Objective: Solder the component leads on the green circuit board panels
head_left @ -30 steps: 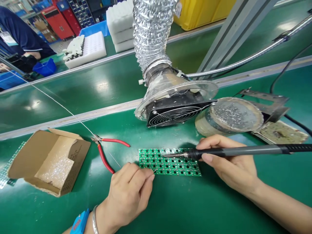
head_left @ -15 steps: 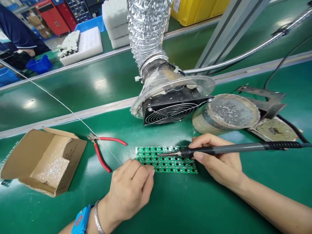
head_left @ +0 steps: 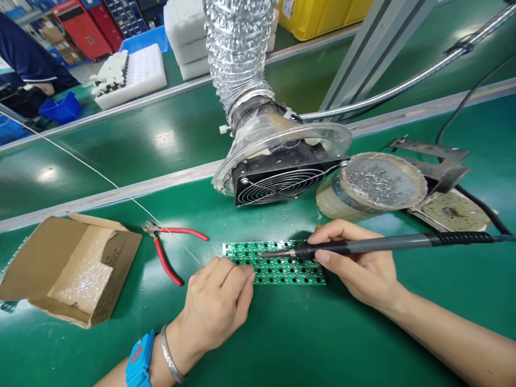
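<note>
A green circuit board [head_left: 288, 279] with rows of black round spots lies flat on the bench. My right hand [head_left: 358, 263] grips a soldering iron [head_left: 363, 245] like a pen, its tip pointing left over the upper left part of the board. Whether the tip touches the board I cannot tell. At the board's lower left edge, my left hand [head_left: 220, 301] is closed in a pinch on thin solder wire [head_left: 189, 251], which comes in from the upper left. The fingertips hide the wire's end. Red-handled cutters [head_left: 165, 252] lie spread, left of the board.
A fume extractor fan [head_left: 282, 185] hangs beyond the board. Behind my right hand stands a round container [head_left: 379, 183] topped with solder bits, beside a metal iron stand [head_left: 439, 161]. An opened cardboard box [head_left: 116, 274] sits left. Another person's sleeve [head_left: 32, 54] shows far left.
The whole view has shifted slightly. My left wrist has turned a little to the right, while its fingers stay at the board's edge. The iron's tip has moved barely leftward.
</note>
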`<act>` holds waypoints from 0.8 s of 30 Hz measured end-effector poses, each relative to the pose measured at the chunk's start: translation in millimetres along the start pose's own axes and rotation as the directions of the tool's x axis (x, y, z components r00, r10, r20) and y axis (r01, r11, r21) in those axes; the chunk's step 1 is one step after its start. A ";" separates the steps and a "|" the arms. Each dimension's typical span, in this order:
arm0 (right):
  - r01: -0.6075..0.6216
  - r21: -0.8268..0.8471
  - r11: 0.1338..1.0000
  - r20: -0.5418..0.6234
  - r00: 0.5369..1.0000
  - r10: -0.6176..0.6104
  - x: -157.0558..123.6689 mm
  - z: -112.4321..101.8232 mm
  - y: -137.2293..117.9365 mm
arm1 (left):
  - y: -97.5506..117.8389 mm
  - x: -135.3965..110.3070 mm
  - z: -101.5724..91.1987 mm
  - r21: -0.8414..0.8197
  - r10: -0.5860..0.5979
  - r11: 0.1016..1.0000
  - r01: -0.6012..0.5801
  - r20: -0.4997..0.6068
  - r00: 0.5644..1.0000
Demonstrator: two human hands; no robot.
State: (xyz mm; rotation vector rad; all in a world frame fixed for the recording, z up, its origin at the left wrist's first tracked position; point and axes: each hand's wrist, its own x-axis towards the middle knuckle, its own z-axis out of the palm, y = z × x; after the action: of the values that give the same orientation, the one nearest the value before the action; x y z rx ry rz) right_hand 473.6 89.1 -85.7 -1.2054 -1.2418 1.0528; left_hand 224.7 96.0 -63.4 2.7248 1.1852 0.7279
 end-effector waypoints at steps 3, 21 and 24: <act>-0.011 0.053 0.999 -0.025 1.000 0.012 -1.8 -3.4 3.6 | -0.8 -0.1 0.2 -0.009 -0.002 1.000 0.002 0.002 1.000; -0.012 -0.024 1.000 -0.045 0.999 0.010 1.4 -2.7 -5.0 | -0.1 5.2 5.6 0.008 0.011 1.000 -0.011 0.010 1.000; 0.001 -0.042 0.999 -0.052 0.999 -0.003 2.5 -1.6 -8.4 | -0.5 6.8 6.5 0.014 0.012 1.000 -0.013 0.012 1.000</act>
State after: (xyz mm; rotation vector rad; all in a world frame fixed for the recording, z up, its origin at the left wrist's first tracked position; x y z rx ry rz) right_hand 474.9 90.7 -77.0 -1.2561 -1.2295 0.9922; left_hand 231.3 101.9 -66.6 2.7463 1.1764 0.7065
